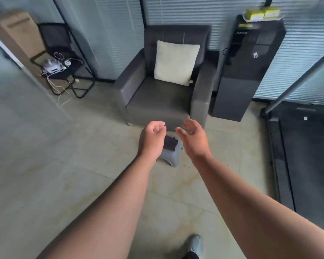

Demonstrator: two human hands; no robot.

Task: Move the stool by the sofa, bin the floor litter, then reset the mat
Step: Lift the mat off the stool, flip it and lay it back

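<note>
Stool (pixel 171 159) is sitting on the floor just in front of the sofa (pixel 157 103), with a dark mat (pixel 170 143) lying on top. Left hand (pixel 153 136) is hovering over it, curling its fingers around nothing; right hand (pixel 193 140) is hovering alongside, fingers spread and slightly bent, also empty. A tilted lift is likely risking the loose mat sliding off, and the dark specks (pixel 185 166) beside the stool are looking easy to scatter underfoot.

Soft even daylight, blurred wide-angle-warped edges.
</note>
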